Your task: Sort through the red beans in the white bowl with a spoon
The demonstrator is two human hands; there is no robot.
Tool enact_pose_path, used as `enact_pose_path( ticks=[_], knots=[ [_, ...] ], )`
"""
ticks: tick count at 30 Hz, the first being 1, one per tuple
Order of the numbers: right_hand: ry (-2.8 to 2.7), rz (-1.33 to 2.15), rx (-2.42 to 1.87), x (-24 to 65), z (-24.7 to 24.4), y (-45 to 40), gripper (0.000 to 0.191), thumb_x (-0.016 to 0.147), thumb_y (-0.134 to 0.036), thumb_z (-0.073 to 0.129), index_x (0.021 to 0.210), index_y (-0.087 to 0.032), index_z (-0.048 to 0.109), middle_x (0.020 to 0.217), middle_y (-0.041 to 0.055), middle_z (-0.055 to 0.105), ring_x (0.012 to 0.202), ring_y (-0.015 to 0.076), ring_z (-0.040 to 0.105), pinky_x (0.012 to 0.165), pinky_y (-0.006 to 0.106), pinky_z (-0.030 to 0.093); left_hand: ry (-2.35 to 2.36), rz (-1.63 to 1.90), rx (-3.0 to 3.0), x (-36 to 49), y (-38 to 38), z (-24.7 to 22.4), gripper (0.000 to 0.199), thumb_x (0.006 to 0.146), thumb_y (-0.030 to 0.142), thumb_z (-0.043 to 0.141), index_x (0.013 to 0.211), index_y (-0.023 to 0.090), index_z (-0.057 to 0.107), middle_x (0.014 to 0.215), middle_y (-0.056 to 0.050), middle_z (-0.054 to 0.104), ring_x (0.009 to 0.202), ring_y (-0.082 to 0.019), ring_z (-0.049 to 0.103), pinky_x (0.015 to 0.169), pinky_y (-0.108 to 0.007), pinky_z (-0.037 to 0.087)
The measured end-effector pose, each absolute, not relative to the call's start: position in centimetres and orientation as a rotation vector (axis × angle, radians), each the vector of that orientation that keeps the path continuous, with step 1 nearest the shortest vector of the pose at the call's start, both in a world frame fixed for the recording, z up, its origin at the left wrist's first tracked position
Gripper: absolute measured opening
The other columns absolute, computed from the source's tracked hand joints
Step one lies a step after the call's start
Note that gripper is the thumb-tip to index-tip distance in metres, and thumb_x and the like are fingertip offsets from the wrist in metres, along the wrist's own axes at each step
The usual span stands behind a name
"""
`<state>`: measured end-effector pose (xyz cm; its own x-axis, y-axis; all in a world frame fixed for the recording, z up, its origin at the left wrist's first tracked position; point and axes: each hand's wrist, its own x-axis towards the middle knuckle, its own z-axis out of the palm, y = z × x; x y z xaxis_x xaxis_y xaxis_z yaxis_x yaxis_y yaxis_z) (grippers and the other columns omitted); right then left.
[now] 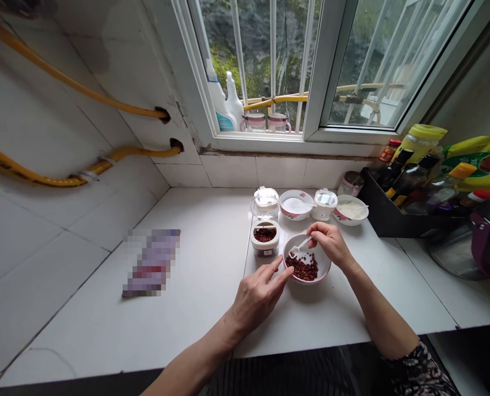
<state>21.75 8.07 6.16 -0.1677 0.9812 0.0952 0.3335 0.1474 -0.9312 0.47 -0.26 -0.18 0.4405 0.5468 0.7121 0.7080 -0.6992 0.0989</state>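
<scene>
A white bowl (326, 270) with a pink rim holds dark red dried peppercorns (304, 269), heaped toward its near side. My right hand (330, 242) pinches the handle of a small white spoon (296, 251), whose scoop is inside the bowl above the peppercorns. At the bowl's left rim, my left hand (259, 291) holds the edge with thumb and fingertips. Just left of the bowl stands an uncapped spice jar (265, 248) with similar peppercorns inside; a thin pale strip crosses its mouth.
Behind are a lidded clear jar (266, 201), a bowl of white granules (296, 197), another lidded jar (324, 203) and a bowl of pale powder (356, 212). A black bottle rack (376, 212) and metal pot (455, 253) stand right. A blurred purple packet (154, 264) lies left.
</scene>
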Motion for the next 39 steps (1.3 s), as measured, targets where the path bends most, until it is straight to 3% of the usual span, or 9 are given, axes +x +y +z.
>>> enact_pose_path(
  ticks=[9, 16, 19, 22, 24, 27, 32, 39],
  knots=[
    [-1.817, 0.735, -1.284, 21.58, 6.0, 8.03, 0.016, 0.071, -0.019, 0.045, 0.065, -0.021, 0.06, 0.049, -0.0022, 0.061, 0.052, 0.0145, 0.058, 0.063, 0.026, 0.049, -1.102, -1.098, -2.479, 0.55, -0.29, -0.21, 0.029, 0.096, 0.013, 0.05, 0.118, 0.019, 0.066, 0.125, -0.016, 0.066, 0.089, -0.019, 0.07, 0.069, -0.028, 0.059],
    [-1.743, 0.9, -1.31, 21.76, 5.84, 8.12, 0.016, 0.073, -0.023, 0.045, 0.07, -0.021, 0.061, 0.051, -0.0015, 0.062, 0.051, 0.0156, 0.058, 0.058, 0.026, 0.047, -1.095, -1.107, -2.474, 0.52, -0.32, -0.11, 0.028, 0.097, 0.014, 0.049, 0.119, 0.019, 0.066, 0.123, -0.016, 0.067, 0.087, -0.02, 0.07, 0.068, -0.028, 0.058],
    [-1.846, 0.741, -1.322, 21.81, 5.88, 8.14, 0.016, 0.074, -0.02, 0.044, 0.069, -0.022, 0.059, 0.052, -0.0016, 0.063, 0.055, 0.0158, 0.059, 0.074, 0.031, 0.049, -1.096, -1.101, -2.478, 0.49, -0.31, -0.15, 0.029, 0.096, 0.013, 0.049, 0.12, 0.019, 0.066, 0.124, -0.016, 0.067, 0.088, -0.019, 0.07, 0.07, -0.029, 0.058],
    [-1.986, 0.575, -1.319, 21.55, 5.9, 8.0, 0.018, 0.076, -0.017, 0.044, 0.068, -0.022, 0.058, 0.052, -0.0025, 0.065, 0.061, 0.0165, 0.06, 0.096, 0.038, 0.041, -1.095, -1.098, -2.484, 0.48, -0.31, -0.16, 0.029, 0.096, 0.013, 0.049, 0.119, 0.019, 0.066, 0.125, -0.016, 0.066, 0.089, -0.02, 0.069, 0.071, -0.029, 0.058],
    [-2.034, 0.586, -1.301, 21.3, 5.87, 7.86, 0.018, 0.077, -0.016, 0.043, 0.068, -0.023, 0.058, 0.052, -0.0032, 0.065, 0.061, 0.0163, 0.06, 0.1, 0.039, 0.038, -1.095, -1.101, -2.482, 0.49, -0.32, -0.11, 0.029, 0.096, 0.013, 0.05, 0.119, 0.018, 0.066, 0.124, -0.016, 0.066, 0.089, -0.02, 0.069, 0.07, -0.028, 0.058],
    [-1.997, 0.67, -1.271, 21.15, 5.89, 7.71, 0.018, 0.076, -0.017, 0.044, 0.067, -0.022, 0.058, 0.05, -0.0035, 0.063, 0.056, 0.0151, 0.059, 0.095, 0.036, 0.042, -1.094, -1.108, -2.477, 0.48, -0.32, -0.06, 0.028, 0.096, 0.013, 0.05, 0.119, 0.019, 0.066, 0.123, -0.015, 0.067, 0.088, -0.019, 0.069, 0.069, -0.028, 0.057],
    [-1.701, 0.99, -1.288, 21.57, 6.21, 7.81, 0.014, 0.071, -0.025, 0.048, 0.068, -0.02, 0.061, 0.051, -0.0011, 0.062, 0.053, 0.0157, 0.058, 0.061, 0.027, 0.047, -1.091, -1.123, -2.483, 0.48, -0.31, -0.1, 0.028, 0.097, 0.013, 0.049, 0.119, 0.018, 0.066, 0.122, -0.016, 0.067, 0.088, -0.02, 0.07, 0.068, -0.028, 0.058],
    [-1.613, 1.075, -1.277, 22.05, 6.24, 8.18, 0.014, 0.07, -0.026, 0.049, 0.069, -0.02, 0.062, 0.05, -0.0007, 0.063, 0.052, 0.0153, 0.057, 0.057, 0.026, 0.046, -1.093, -1.121, -2.475, 0.53, -0.31, -0.19, 0.027, 0.097, 0.014, 0.05, 0.119, 0.019, 0.066, 0.122, -0.015, 0.068, 0.087, -0.02, 0.07, 0.067, -0.028, 0.058]
  ],
)
